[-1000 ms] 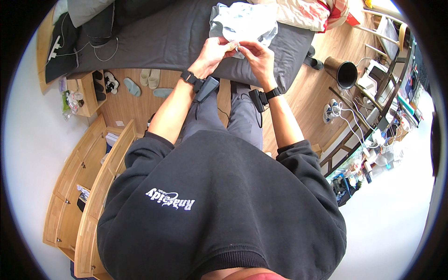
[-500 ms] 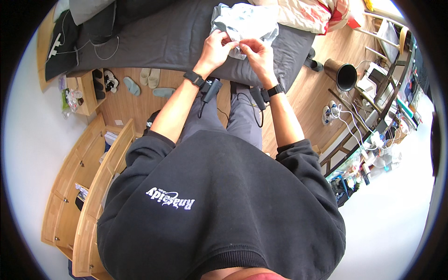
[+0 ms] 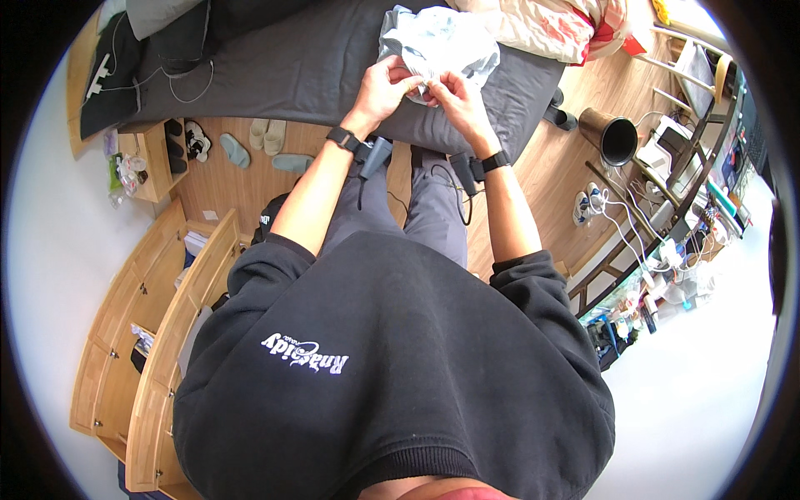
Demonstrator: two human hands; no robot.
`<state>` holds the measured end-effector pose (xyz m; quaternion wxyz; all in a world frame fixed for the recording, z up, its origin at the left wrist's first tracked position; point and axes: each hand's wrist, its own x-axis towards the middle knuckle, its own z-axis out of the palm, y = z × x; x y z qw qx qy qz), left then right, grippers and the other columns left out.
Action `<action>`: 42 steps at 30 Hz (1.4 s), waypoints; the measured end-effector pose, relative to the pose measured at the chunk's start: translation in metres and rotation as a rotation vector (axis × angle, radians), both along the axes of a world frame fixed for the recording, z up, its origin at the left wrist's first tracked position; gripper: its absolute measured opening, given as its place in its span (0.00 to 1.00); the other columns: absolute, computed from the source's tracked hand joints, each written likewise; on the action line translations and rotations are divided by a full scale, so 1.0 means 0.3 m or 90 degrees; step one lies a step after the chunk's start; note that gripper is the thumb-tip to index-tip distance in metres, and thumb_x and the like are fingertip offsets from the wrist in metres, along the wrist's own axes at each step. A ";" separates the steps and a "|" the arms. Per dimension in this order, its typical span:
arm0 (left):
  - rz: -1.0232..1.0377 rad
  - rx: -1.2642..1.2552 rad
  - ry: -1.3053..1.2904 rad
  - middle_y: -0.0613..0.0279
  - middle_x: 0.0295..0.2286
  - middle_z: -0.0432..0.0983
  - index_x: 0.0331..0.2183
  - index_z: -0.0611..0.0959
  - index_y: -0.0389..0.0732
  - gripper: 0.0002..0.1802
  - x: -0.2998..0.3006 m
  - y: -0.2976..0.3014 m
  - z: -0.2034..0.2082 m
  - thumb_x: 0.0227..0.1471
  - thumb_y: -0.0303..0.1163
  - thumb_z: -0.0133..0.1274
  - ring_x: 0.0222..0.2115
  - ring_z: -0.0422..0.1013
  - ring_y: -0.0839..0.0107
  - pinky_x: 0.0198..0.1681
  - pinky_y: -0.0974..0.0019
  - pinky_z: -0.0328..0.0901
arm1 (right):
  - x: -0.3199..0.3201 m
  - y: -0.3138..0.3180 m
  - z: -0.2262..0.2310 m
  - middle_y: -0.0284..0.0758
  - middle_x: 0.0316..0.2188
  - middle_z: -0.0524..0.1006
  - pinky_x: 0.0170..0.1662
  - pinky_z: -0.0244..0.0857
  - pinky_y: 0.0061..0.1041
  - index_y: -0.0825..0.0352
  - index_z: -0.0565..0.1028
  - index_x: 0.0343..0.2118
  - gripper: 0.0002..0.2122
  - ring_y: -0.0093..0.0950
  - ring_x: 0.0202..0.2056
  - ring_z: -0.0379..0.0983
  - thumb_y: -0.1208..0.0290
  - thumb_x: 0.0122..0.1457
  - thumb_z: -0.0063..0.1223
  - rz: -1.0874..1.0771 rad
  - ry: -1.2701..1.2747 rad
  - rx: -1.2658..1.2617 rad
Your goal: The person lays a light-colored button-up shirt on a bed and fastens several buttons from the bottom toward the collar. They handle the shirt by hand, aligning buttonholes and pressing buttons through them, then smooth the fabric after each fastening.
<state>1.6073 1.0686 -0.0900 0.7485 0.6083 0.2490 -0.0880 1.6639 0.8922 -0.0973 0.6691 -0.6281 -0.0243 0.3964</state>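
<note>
A crumpled pale blue-white piece of fabric (image 3: 439,40) with faint stripes lies at the near edge of the dark grey bed (image 3: 292,79). Its exact kind I cannot make out. At its near side, my left hand (image 3: 385,90) pinches the border between thumb and fingers. My right hand (image 3: 458,102) is closed on the same border just beside it, and the two sets of fingertips nearly touch. Whatever small detail sits between the fingertips is hidden. Both wrists carry dark straps with small black devices.
A cream and red quilt (image 3: 546,25) lies beyond the fabric. To the right stand a dark bin (image 3: 612,137), a chair (image 3: 696,71) and a cluttered desk with cables. Slippers (image 3: 236,152) rest on the floor at left, near an open wooden cabinet (image 3: 125,350).
Both hands stay pinched on the fabric's near border and have shifted only slightly. The folds of the fabric look a little rearranged.
</note>
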 end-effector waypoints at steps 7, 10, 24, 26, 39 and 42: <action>0.033 -0.028 -0.079 0.58 0.39 0.83 0.47 0.79 0.33 0.18 0.003 -0.029 -0.017 0.56 0.28 0.64 0.42 0.78 0.72 0.47 0.67 0.73 | 0.037 -0.039 -0.021 0.26 0.38 0.77 0.46 0.65 0.17 0.66 0.76 0.44 0.08 0.15 0.37 0.72 0.68 0.71 0.50 0.031 0.070 0.056; 0.006 0.244 -0.096 0.56 0.36 0.82 0.43 0.76 0.35 0.28 -0.019 -0.067 0.010 0.46 0.37 0.73 0.38 0.79 0.70 0.42 0.66 0.74 | 0.033 -0.035 -0.047 0.26 0.39 0.77 0.46 0.65 0.18 0.66 0.75 0.44 0.08 0.15 0.37 0.71 0.67 0.71 0.50 -0.004 0.036 0.079; 0.161 -0.228 0.029 0.61 0.39 0.81 0.44 0.81 0.37 0.14 0.006 -0.053 -0.052 0.57 0.29 0.63 0.38 0.77 0.74 0.44 0.69 0.74 | 0.027 -0.054 -0.064 0.34 0.32 0.79 0.42 0.69 0.27 0.67 0.77 0.42 0.14 0.27 0.35 0.76 0.70 0.56 0.68 0.080 -0.358 -0.135; 0.161 -0.291 0.020 0.61 0.35 0.82 0.40 0.83 0.36 0.11 0.008 -0.040 -0.054 0.55 0.28 0.65 0.34 0.77 0.75 0.41 0.70 0.74 | 0.021 -0.064 -0.082 0.33 0.31 0.78 0.42 0.68 0.26 0.67 0.77 0.43 0.14 0.26 0.35 0.75 0.71 0.56 0.67 0.097 -0.347 -0.160; -0.010 0.339 0.098 0.55 0.41 0.78 0.48 0.76 0.35 0.30 -0.078 -0.138 -0.179 0.48 0.39 0.71 0.34 0.77 0.70 0.41 0.65 0.73 | 0.048 -0.092 -0.068 0.26 0.36 0.80 0.38 0.65 0.18 0.69 0.79 0.46 0.09 0.15 0.34 0.71 0.72 0.66 0.59 -0.123 0.061 0.056; 0.009 0.408 0.001 0.54 0.44 0.76 0.50 0.75 0.35 0.32 -0.056 -0.143 -0.216 0.48 0.37 0.71 0.39 0.76 0.67 0.42 0.64 0.73 | 0.060 -0.099 -0.069 0.26 0.35 0.80 0.37 0.65 0.17 0.68 0.79 0.43 0.08 0.15 0.33 0.71 0.72 0.65 0.59 -0.114 0.089 0.085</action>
